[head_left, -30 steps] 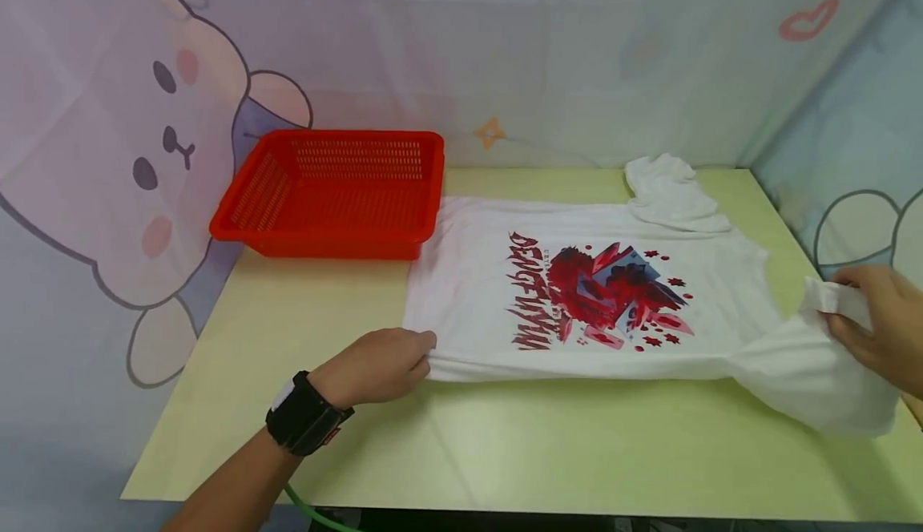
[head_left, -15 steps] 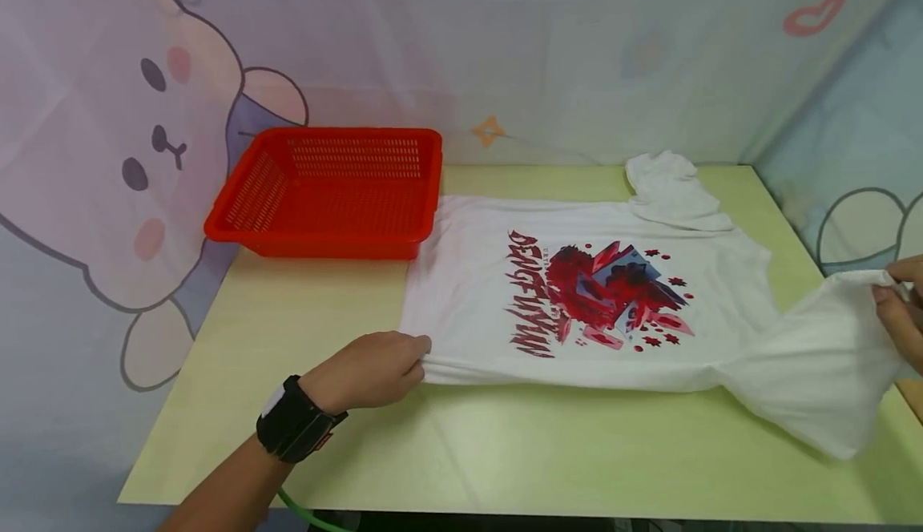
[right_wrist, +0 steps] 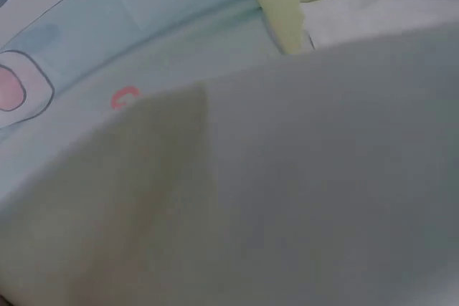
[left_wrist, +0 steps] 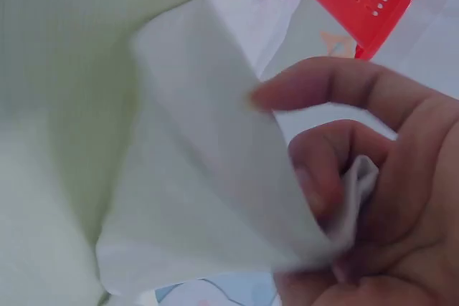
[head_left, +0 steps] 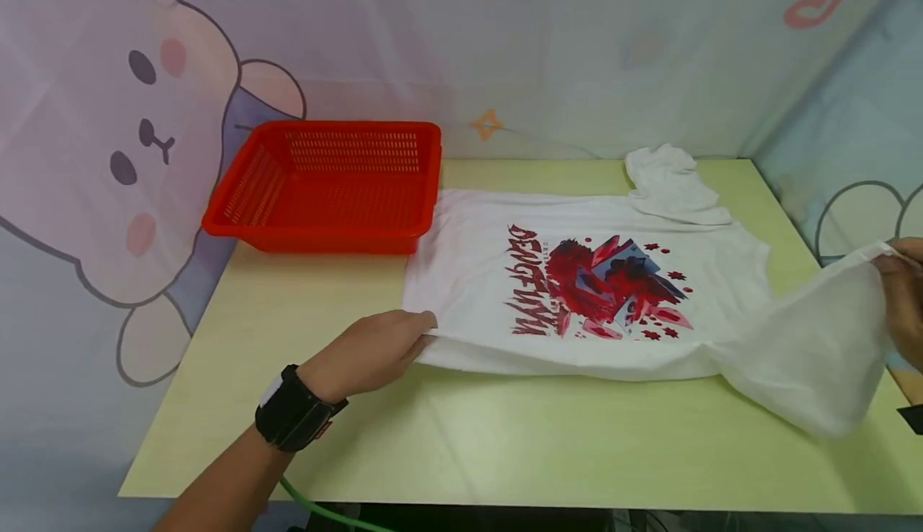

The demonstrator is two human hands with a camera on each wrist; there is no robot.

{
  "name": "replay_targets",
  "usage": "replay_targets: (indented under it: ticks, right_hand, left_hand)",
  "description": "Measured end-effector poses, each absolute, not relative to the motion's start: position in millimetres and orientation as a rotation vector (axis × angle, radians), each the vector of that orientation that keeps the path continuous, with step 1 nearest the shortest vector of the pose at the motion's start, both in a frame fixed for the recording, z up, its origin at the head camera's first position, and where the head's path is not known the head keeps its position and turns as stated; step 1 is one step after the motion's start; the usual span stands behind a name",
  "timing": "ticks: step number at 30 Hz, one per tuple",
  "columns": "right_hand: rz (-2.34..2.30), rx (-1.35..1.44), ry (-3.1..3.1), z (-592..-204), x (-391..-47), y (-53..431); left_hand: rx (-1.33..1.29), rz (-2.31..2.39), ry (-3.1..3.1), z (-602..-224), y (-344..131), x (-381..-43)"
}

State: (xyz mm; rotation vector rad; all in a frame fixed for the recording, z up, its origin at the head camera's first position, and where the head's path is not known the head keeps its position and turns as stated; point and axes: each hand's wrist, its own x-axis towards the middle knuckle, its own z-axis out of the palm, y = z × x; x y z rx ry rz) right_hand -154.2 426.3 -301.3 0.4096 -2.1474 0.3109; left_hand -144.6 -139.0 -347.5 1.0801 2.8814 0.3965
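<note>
A white T-shirt (head_left: 490, 276) with a red and blue print lies sideways on the table, its hem toward the left. My left hand (head_left: 371, 352) pinches the near corner of the hem. In the left wrist view, the fingers of that left hand (left_wrist: 380, 148) curl round a fold of the T-shirt (left_wrist: 193, 148). At the right edge, my right hand (head_left: 904, 304) grips the near sleeve end, holding that part raised above the table; the hand is partly cut off by the frame. The lifted T-shirt (right_wrist: 323, 163) fills most of the right wrist view and hides the right hand's fingers.
A red plastic basket (head_left: 339, 243) stands at the back left of the pale yellow-green table (head_left: 577, 444), beside the hem. The far sleeve (head_left: 667, 179) lies crumpled near the back edge. Printed cloth walls (head_left: 548, 51) rise behind and at the sides. A green cable (head_left: 317, 508) runs below the front edge.
My right hand has moved right and up, pulling the sleeve end with it and stretching the near side. The left hand still pinches the hem, and the near edge is now slightly lifted.
</note>
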Motion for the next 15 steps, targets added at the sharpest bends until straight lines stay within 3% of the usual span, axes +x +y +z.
replay_targets:
  ticks: [5,15]
  right_hand:
    - [0.177,0.581,-2.191,-284.9,-164.6,425.4]
    - [0.027,0.799,-2.364,-258.6,-198.4,412.1]
  left_hand:
    - [1.097,0.436,2.965,-345.1,-139.9,-155.2]
    - [0.788,0.479,2.961,-348.5,-133.0,-181.8]
